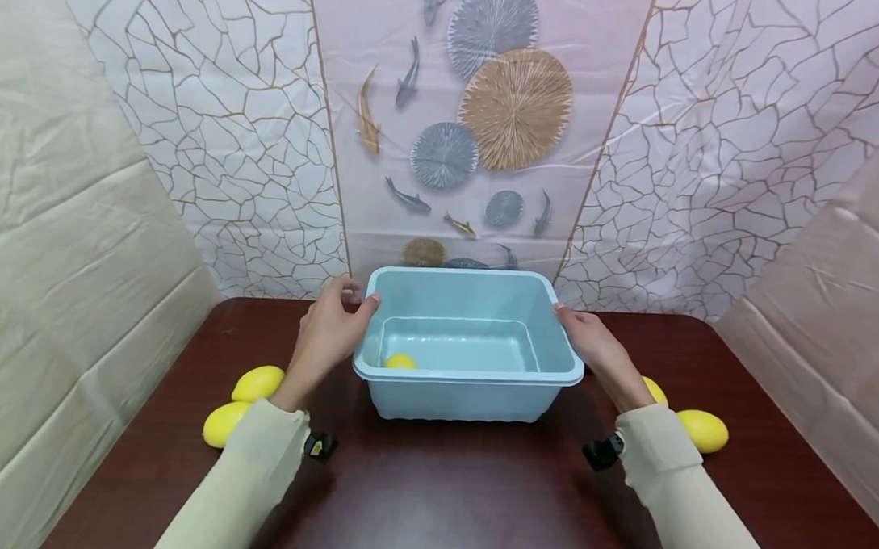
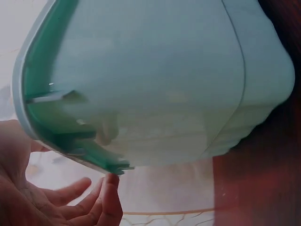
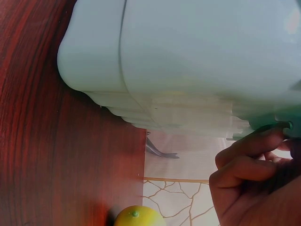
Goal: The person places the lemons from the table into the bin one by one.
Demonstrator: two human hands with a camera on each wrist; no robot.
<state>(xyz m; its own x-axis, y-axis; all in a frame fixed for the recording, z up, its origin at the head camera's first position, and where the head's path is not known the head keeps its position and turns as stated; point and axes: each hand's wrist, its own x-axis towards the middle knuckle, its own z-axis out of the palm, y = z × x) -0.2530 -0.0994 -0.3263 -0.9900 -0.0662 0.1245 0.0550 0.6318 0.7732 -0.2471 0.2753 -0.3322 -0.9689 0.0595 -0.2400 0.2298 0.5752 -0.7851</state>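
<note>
Done: one yellow lemon (image 1: 399, 361) is inside the light-blue basin (image 1: 458, 395), and you have a hand at each of its short sides.
Left over: four lemons lie outside, a left pair (image 1: 257, 383) (image 1: 225, 423) and a right pair (image 1: 654, 390) (image 1: 703, 432), beside your forearms.
Progress: I judge your work on the basin as partway; whether you are moving, lifting or setting it down, I cannot tell.
Basin's place: in front of you, between your hands, over the far part of the dark red table (image 1: 447, 500); whether its base fully rests there is unclear.
Right hand: your right hand (image 1: 594, 342) grips the rim, thumb on top, fingers curled underneath.
Left hand: your left hand (image 1: 332, 323) has its thumb at the rim, fingers loosely bent outside; I cannot tell whether they clamp it.
Basin's look: rectangular, rounded corners, flared lip, glossy floor, wavy lower edge; small ribs show beneath the lip in the left wrist view.
</note>
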